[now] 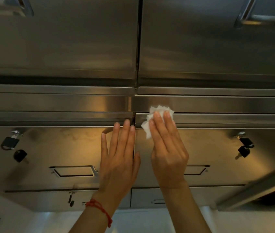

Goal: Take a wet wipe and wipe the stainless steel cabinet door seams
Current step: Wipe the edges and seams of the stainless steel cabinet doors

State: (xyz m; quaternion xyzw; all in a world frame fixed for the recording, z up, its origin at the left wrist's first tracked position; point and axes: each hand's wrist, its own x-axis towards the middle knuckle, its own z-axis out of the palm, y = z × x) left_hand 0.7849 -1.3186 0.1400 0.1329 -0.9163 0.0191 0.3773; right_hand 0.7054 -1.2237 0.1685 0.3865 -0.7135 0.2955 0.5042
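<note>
Here I press the wet wipe [155, 118] on the cabinet door [209, 148] seam.
My right hand [167, 152] fingers lie straight over it; left hand [119, 158] flat, fingers open, just beside.

A black padlock [8, 142] hangs near the upper left corner of my left drawer front, a black-capped key [20, 155] just below it. Two black-capped keys [245, 147] hang near the right drawer's upper right corner.

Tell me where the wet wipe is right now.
In the head view, the wet wipe sits under the right hand, pressed on the right door's top edge, just right of the vertical seam.
</note>
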